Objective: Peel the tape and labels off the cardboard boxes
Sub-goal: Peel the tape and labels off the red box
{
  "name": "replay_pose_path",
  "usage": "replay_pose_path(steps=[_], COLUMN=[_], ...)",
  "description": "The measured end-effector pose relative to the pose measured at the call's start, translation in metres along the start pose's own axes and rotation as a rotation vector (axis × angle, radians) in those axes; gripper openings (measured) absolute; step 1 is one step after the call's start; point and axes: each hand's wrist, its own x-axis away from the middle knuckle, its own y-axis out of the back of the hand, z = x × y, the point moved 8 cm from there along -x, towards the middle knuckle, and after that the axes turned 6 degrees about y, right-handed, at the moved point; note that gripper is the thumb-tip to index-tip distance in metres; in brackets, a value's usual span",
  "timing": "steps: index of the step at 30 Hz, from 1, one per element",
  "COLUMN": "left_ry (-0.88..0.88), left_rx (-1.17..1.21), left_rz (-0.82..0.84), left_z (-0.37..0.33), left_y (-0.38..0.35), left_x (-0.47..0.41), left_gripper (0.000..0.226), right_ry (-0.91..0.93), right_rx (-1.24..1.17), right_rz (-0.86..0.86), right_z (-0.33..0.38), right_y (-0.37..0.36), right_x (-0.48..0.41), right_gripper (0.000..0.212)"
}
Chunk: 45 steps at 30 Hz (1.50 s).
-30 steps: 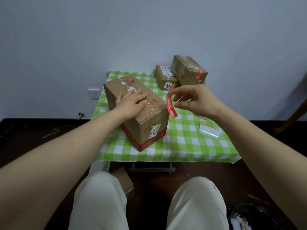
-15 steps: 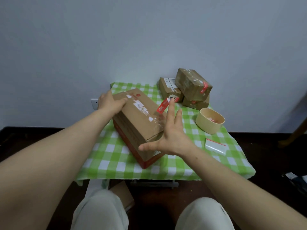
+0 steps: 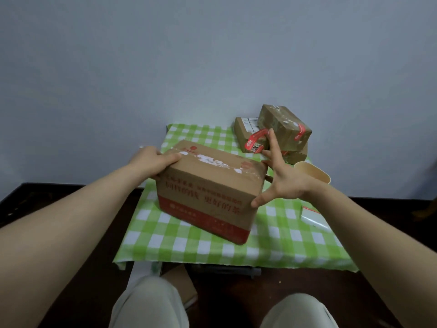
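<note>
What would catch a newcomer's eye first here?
The big cardboard box in the middle of the green checked tablecloth, held between two bare hands. The left hand grips its far corner; the right hand spreads flat against its end, a red tape strip at one fingertip.

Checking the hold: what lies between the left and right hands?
The large cardboard box: the left hand holds its left end, the right hand presses open against its right end. The head view shows it.

Front box (image 3: pixel 210 190) on table (image 3: pixel 189 245), stacked boxes (image 3: pixel 281 125) behind, cup (image 3: pixel 314 175) right
</note>
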Motion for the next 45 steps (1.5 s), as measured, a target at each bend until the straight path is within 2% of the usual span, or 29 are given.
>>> replay_pose_path(steps=[4, 6, 8, 10, 12, 14, 16, 18, 19, 23, 25, 28, 31, 36, 41, 45], left_ry=[0.029, 0.047, -0.011, -0.118, -0.206, -0.270, -0.268, -0.223, -0.211, -0.204, -0.200, -0.183, -0.204, -0.247, -0.264, -0.229], left_rx=[-0.069, -0.144, -0.262, -0.199, 0.058, 0.248, 0.312, 0.334, 0.355, 0.496, 0.538, 0.598, 0.555, 0.477, 0.439, 0.424], left_rz=[0.036, 0.019, -0.100, -0.208, -0.145, 0.005, 0.156, 0.230, 0.223, 0.127, 0.142, 0.196, 0.223, 0.245, 0.250, 0.283], left_z=[0.007, 0.003, -0.012, -0.037, -0.063, -0.087, -0.104, -0.109, -0.109, -0.104, -0.102, -0.100, -0.102, -0.110, -0.115, -0.118], left_y=[0.002, 0.005, 0.011, 0.013, 0.002, -0.018, -0.040, -0.057, -0.061, -0.061, -0.059, -0.058, -0.056, -0.053, -0.054, -0.058], left_x=[0.015, 0.024, 0.030, 0.039, 0.050, 0.064, 0.081, 0.095, 0.097, 0.098, 0.101, 0.103, 0.104, 0.111, 0.109, 0.103], left_gripper=[0.052, 0.051, 0.045, 0.052, 0.054, 0.058, 0.081, 0.099, 0.095, 0.034, 0.018, 0.014, 0.017, 0.007, 0.008, 0.012], right_ry=[-0.040, -0.036, -0.029, -0.008, 0.031, 0.074, 0.101, 0.122, 0.124, 0.091, 0.064, 0.015, -0.033, -0.144, -0.150, -0.180], right_rx=[0.106, 0.076, 0.015, -0.059, -0.187, -0.293, -0.375, -0.430, -0.458, -0.536, -0.553, -0.597, -0.591, -0.499, -0.664, -0.584], right_rz=[0.090, 0.094, 0.065, -0.038, -0.172, -0.263, -0.297, -0.324, -0.344, -0.439, -0.488, -0.554, -0.621, -0.666, -0.685, -0.650], right_z=[-0.005, -0.003, 0.001, 0.009, 0.021, 0.032, 0.040, 0.042, 0.042, 0.033, 0.028, 0.023, 0.020, 0.012, 0.011, 0.011], right_y=[-0.003, -0.004, -0.002, 0.008, 0.019, 0.023, 0.020, 0.018, 0.018, 0.020, 0.022, 0.023, 0.023, 0.025, 0.027, 0.031], right_x=[-0.001, 0.001, 0.003, 0.005, 0.009, 0.014, 0.018, 0.022, 0.023, 0.028, 0.029, 0.030, 0.033, 0.036, 0.038, 0.037], right_gripper=[0.157, 0.156, 0.151, 0.138, 0.107, 0.077, 0.065, 0.061, 0.058, 0.051, 0.041, 0.018, 0.003, 0.008, 0.011, 0.002])
